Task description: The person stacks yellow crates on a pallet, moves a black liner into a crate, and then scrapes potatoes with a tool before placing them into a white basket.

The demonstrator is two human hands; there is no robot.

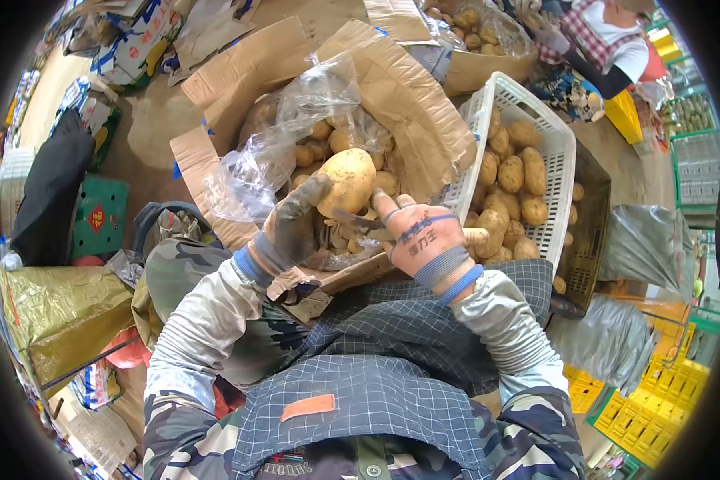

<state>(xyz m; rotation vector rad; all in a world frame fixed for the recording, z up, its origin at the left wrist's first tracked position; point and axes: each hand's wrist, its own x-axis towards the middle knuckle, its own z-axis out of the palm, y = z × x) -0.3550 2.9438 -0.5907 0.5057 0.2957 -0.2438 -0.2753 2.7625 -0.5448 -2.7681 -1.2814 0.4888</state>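
Note:
A large pale potato point(349, 178) is gripped in my left hand point(293, 224), which wears a dirt-darkened glove. My right hand point(426, 240), in a glove with printed lettering, is closed around a knife point(357, 220). Its dark blade lies against the lower side of the potato, and the end of a light wooden handle sticks out past my palm. Both hands are over an opened cardboard box point(412, 104) lined with clear plastic point(256, 172). More potatoes point(316, 148) lie inside the box, along with small cut pieces under the knife.
A white plastic crate point(564, 172) full of potatoes stands right of the box, with a dark crate point(592, 216) beyond it. Another potato box point(488, 68) is at the back, near a person point(604, 48) in a checked top. A green carton point(102, 214) stands at left.

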